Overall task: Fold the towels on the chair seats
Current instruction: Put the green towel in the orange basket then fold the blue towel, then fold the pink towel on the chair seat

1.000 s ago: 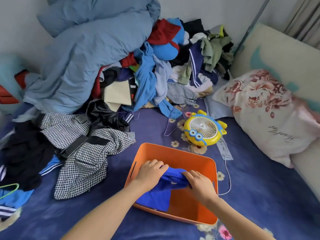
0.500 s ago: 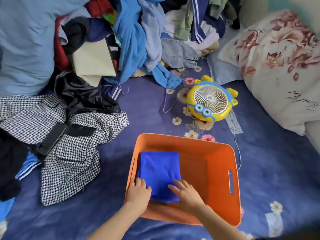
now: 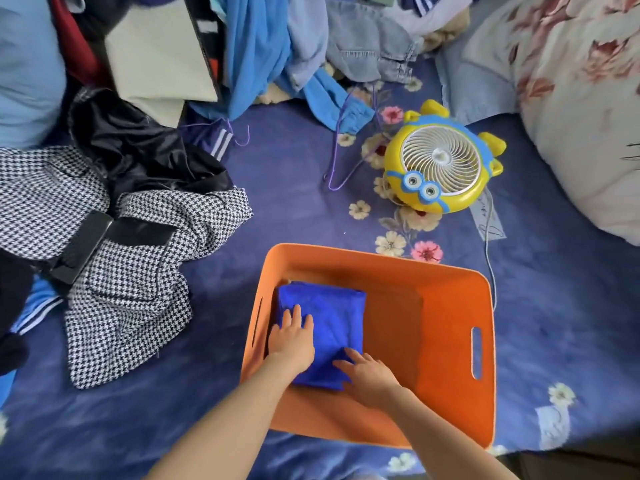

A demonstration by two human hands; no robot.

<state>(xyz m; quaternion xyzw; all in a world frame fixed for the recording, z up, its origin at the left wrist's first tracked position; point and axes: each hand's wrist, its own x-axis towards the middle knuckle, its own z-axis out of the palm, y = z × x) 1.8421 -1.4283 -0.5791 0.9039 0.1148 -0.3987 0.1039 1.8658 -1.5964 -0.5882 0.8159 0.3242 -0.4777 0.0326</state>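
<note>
A folded bright blue towel (image 3: 332, 317) lies flat in the left half of an orange plastic bin (image 3: 450, 327) on the bed. My left hand (image 3: 292, 341) rests on the towel's near left part with straight fingers. My right hand (image 3: 369, 375) presses flat on its near right corner. Neither hand curls round the cloth. The right half of the bin holds nothing.
A houndstooth garment (image 3: 138, 282) lies left of the bin. A heap of clothes (image 3: 242, 46) fills the back. A yellow fan (image 3: 441, 168) with its cable stands behind the bin, a purple hanger (image 3: 341, 161) beside it. A floral pillow (image 3: 571, 98) lies at right.
The bunched towel was laid flat and folded in the bin. Both hands slid further onto it, and the view tipped down and closer.
</note>
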